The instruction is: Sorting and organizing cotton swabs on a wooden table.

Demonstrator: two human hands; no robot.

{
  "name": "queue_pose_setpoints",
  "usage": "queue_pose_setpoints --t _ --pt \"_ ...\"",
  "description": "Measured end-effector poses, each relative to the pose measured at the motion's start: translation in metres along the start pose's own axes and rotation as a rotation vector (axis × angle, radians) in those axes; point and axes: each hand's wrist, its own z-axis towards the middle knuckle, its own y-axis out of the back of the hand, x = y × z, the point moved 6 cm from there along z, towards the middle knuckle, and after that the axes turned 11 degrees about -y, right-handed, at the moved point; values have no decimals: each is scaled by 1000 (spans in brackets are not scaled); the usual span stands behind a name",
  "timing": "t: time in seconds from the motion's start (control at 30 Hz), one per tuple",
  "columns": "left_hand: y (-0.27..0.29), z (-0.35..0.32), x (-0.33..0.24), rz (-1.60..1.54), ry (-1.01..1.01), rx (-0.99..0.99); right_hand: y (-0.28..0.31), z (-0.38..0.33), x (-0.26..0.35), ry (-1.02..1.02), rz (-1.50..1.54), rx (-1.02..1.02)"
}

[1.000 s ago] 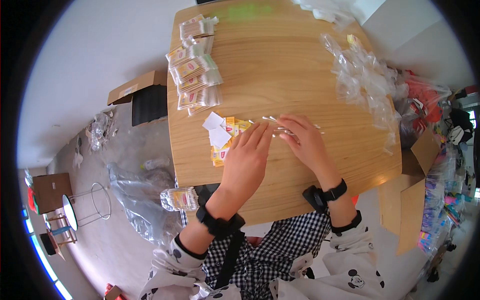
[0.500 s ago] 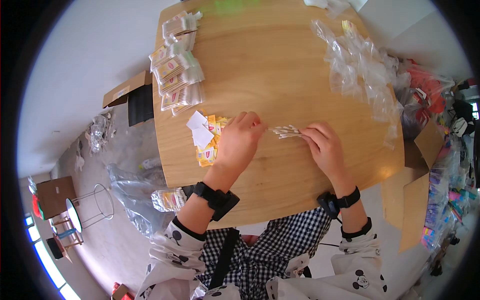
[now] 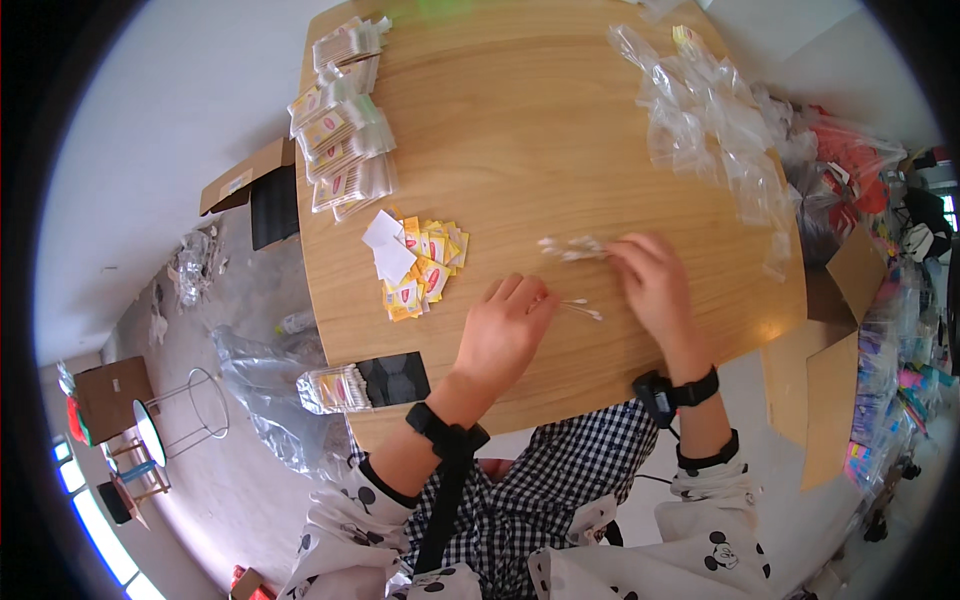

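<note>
Over the near middle of the wooden table, my left hand is closed, fingertips pinching a few white cotton swabs that point right. My right hand, slightly smeared by motion, grips a small bunch of cotton swabs whose tips fan out leftward. The two hands are apart. Left of my left hand lies a loose pile of yellow printed cards, with plain white cards on top. Closer to me, a clear pack of cotton swabs lies against a black flat object at the left edge.
Stacked clear packs of cotton swabs line the table's far left side. Crumpled clear plastic bags spread along the right side. An open cardboard box stands beyond the right edge, another box beyond the left.
My left hand has moved toward me and right, away from the card pile, and now has a few swabs in its fingertips. The right hand still grips its bunch. The view has shifted slightly.
</note>
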Motion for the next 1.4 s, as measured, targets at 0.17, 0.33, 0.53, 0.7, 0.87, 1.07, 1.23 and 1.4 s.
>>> queue_pose_setpoints --t 0.17,0.33,0.53,0.7,0.87,1.07,1.23,1.4 --pt "18 -26 -14 107 189 -103 -21 -19 45 68 88 158" --pt "4 -36 -29 194 164 44 -7 -40 52 -51 224 105" --pt "-37 -13 -32 208 192 283 7 -75 22 -343 378 -106" --pt "-44 -7 -24 333 167 288 6 -97 14 -484 380 -146" --pt "-42 -32 -44 308 205 331 5 -103 21 -420 344 -151" --pt "-17 -39 -36 133 295 191 -18 -106 29 -418 508 -181" --pt "18 -68 0 -662 534 -581 -36 -106 39 -482 849 -274" --pt "14 -66 2 -893 577 -691 -45 -97 39 -490 987 -330"
